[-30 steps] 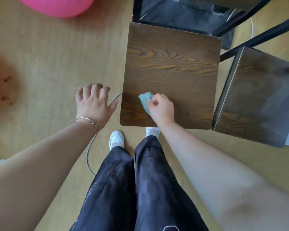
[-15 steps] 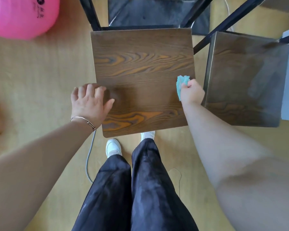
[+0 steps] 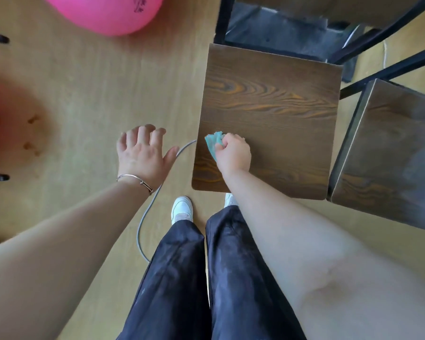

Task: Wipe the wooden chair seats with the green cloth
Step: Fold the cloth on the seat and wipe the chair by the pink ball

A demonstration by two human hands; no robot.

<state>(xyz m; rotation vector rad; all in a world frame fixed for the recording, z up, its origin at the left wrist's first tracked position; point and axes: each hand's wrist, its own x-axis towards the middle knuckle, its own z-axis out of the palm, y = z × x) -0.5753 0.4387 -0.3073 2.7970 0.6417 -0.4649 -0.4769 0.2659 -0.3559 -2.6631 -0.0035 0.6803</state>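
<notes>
ball (image 3: pixel 103 11) cut off, cloth (image 3: pixel 211 143) mostly hidden

The floor (image 3: pixel 84 94) is shared by a pink ball (image 3: pixel 103 11) far left, a grey cable (image 3: pixel 145 217) near, a chair (image 3: pixel 268 106) and another chair (image 3: pixel 390 155) right.

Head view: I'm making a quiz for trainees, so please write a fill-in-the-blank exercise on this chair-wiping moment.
On the wooden chair seat, the green cloth is gripped in the person's ____ hand.
The left hand, with a bracelet on its wrist, holds ____.
The ball on the floor is ____ in colour.
Missing words: right; nothing; pink.
</notes>
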